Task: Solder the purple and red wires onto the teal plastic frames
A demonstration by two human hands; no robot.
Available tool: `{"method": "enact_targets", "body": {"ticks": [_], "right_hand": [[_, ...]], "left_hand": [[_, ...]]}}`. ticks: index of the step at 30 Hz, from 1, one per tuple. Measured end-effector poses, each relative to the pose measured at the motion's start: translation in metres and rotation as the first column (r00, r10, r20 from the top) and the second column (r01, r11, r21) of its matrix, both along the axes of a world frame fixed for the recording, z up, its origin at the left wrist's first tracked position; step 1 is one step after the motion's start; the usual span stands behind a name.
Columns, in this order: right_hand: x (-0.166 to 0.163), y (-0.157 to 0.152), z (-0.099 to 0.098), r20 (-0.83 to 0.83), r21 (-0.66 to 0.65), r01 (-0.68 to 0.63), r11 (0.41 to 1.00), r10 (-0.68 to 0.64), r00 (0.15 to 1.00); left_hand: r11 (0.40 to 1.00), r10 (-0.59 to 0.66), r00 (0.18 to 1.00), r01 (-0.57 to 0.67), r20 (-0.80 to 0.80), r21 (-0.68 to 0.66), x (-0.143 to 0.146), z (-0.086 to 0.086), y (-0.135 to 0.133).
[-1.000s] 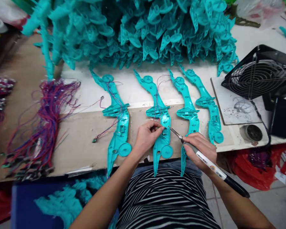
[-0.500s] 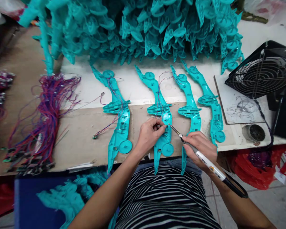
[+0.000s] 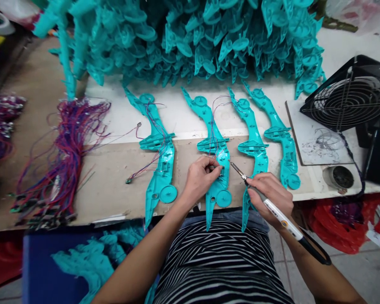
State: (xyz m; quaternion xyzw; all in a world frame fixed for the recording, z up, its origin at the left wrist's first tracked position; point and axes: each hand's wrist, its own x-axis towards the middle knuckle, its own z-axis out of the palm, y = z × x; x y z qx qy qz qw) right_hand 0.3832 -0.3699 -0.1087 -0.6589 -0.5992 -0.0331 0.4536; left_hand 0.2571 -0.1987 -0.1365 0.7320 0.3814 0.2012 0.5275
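My right hand point(image 3: 270, 196) grips a white and grey soldering iron point(image 3: 277, 215), its metal tip pointing up and left near the right edge of a turquoise plastic shell point(image 3: 223, 157). The fingertips of my left hand point(image 3: 200, 177) are pinched together over the middle of that shell; what they hold is too small to make out. Thin red and blue wires point(image 3: 212, 122) run along the shell's upper half. Another turquoise shell point(image 3: 166, 158) with wires and a small green-ended part point(image 3: 128, 180) lies to the left. Two bare-looking shells, one being a turquoise shell point(image 3: 251, 126), lie to the right.
A big heap of turquoise shells point(image 3: 183, 42) stands along the back. Bundled wires point(image 3: 68, 139) lie at left. At right are a black fan point(image 3: 348, 97), a white board point(image 3: 307, 147) with wire scraps, and a small round pot point(image 3: 338, 177). More shells point(image 3: 85, 261) are below the table edge.
The soldering iron's tip has drawn back slightly to the right, away from my left fingertips. My left hand stays pinched at the same spot on the shell. The view has shifted slightly.
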Motion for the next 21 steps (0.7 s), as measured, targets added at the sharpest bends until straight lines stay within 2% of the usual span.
{"method": "enact_targets", "body": {"ticks": [7, 14, 21], "right_hand": [[0.002, 0.009, -0.001, -0.067, 0.031, 0.077, 0.997, -0.075, 0.995], [0.005, 0.028, -0.008, -0.310, -0.038, 0.206, 0.978, -0.208, 0.928], [0.005, 0.031, -0.003, -0.203, 0.010, 0.112, 0.994, -0.107, 0.973]], "left_hand": [[1.000, -0.007, 1.000, 0.007, 0.012, 0.008, 0.000, -0.001, 0.000], [1.000, -0.010, 1.000, 0.010, 0.017, -0.004, -0.001, -0.002, 0.000], [1.000, -0.014, 1.000, 0.014, 0.016, -0.025, -0.001, -0.002, 0.000]]}}
